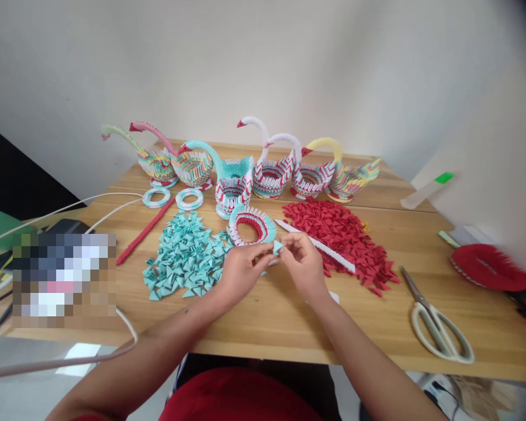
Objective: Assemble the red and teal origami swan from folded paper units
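Observation:
My left hand (243,266) and my right hand (302,260) meet over the front of the table. A small light-teal folded paper triangle (277,247) is pinched between their fingertips, both hands touching it. Just behind my fingers lies a paper ring (263,217) built from interlocked pieces, red inside with white and teal spikes outside. To the left of my left hand spreads a heap of teal paper triangles (186,257). On the right, a heap of red paper triangles (342,237) lies behind my right hand, with a white paper stick (318,244) along its near edge.
Several finished paper swans (234,187) stand along the back. Two teal-and-white rings (189,199) and a red paper stick (144,232) lie left. Scissors (438,327) and a red round brush-like object (491,266) are at right. A white cable (114,351) crosses the left side.

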Demonstrator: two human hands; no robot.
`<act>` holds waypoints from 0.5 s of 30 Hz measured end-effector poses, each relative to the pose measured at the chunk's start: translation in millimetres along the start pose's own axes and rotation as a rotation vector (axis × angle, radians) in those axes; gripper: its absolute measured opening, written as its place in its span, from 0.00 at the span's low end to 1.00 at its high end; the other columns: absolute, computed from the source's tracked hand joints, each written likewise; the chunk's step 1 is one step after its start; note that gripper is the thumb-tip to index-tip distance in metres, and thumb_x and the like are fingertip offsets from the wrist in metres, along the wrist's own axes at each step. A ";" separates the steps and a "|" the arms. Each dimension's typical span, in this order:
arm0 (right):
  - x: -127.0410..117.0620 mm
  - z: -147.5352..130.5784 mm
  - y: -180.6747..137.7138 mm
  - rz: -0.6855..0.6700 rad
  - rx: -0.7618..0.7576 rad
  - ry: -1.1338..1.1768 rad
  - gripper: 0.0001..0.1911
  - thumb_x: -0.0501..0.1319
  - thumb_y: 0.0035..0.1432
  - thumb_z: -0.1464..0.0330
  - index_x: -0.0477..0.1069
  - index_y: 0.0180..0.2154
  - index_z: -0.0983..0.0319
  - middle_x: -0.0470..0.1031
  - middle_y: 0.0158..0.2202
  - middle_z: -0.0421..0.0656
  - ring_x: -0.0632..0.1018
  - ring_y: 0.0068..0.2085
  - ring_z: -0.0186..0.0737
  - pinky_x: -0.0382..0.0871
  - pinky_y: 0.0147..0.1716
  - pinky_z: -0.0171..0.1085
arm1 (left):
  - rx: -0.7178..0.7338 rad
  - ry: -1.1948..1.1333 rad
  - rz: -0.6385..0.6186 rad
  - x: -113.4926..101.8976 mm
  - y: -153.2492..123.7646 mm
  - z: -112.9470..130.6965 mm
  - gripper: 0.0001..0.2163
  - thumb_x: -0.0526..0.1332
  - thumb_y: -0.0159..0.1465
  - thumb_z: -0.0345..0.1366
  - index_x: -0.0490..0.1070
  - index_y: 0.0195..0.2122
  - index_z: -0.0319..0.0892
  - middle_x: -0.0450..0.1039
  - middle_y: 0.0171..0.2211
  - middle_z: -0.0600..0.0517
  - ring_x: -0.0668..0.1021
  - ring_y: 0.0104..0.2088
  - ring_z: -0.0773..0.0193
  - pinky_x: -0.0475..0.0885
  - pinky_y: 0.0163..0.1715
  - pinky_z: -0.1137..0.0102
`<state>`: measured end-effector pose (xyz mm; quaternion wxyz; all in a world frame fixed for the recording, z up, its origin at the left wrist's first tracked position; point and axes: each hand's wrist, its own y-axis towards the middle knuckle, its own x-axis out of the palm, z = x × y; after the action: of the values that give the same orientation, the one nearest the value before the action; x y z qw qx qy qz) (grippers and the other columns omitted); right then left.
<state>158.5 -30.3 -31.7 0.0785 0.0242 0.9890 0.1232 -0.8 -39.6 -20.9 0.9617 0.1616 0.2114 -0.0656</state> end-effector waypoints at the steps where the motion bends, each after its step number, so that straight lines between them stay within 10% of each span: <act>1: 1.2 -0.1 -1.0 -0.013 -0.011 -0.002 0.12 0.61 0.56 0.67 0.70 0.44 0.58 0.74 0.32 0.39 0.76 0.31 0.36 0.73 0.32 0.35 | -0.009 -0.013 0.018 0.2 0.0 -1.0 0.06 0.62 0.62 0.36 0.79 0.33 0.44 0.77 0.25 0.55 0.74 0.27 0.64 0.64 0.28 0.74; 15: -4.1 -11.5 -4.1 -0.190 -0.114 -0.114 0.15 0.58 0.64 0.62 0.76 0.50 0.56 0.78 0.48 0.45 0.77 0.49 0.46 0.72 0.51 0.45 | -0.126 -0.210 0.026 -3.3 5.6 -0.7 0.12 0.58 0.64 0.40 0.77 0.31 0.40 0.77 0.25 0.53 0.76 0.26 0.65 0.68 0.27 0.74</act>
<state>160.5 -37.3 -21.0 0.1472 -0.0671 0.9721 0.1698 -2.9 -33.9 -18.5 0.9876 0.0958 0.1109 -0.0563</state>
